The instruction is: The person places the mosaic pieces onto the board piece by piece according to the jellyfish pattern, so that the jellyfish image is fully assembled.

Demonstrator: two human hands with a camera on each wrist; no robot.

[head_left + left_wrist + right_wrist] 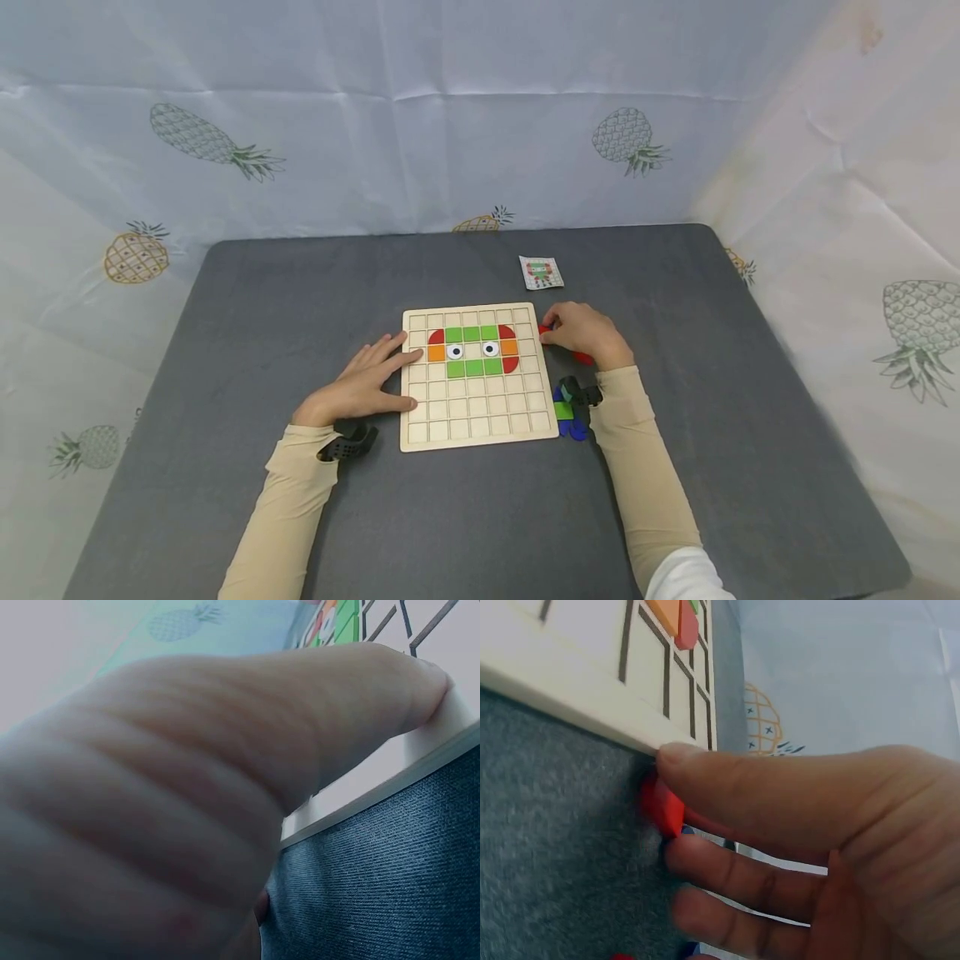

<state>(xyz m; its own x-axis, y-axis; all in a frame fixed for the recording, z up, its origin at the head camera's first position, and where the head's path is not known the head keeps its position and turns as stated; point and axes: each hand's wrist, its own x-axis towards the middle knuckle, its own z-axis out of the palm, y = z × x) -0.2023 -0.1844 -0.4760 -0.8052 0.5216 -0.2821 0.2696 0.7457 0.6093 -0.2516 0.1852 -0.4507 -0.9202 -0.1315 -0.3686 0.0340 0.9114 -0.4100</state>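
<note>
A pale wooden grid board (480,407) lies on the table. On its upper half sit several green tiles (471,333), two white eye tiles (454,352), two orange tiles (436,353) and three red quarter-round tiles (511,364). My left hand (366,385) rests on the left edge with fingers spread; its thumb (375,682) touches the board's surface in the left wrist view. Just off the right edge, my right hand (588,332) pinches a red block (662,806) between thumb and fingers, low over the table. Another red piece (583,358) lies under that hand.
Beside the board's lower right corner are blue pieces (574,429) and a green tile (563,411), partly covered by the right wrist strap. A small picture card (542,272) lies behind the board. The grey table (300,292) meets a pineapple-print cloth (420,158) at the back.
</note>
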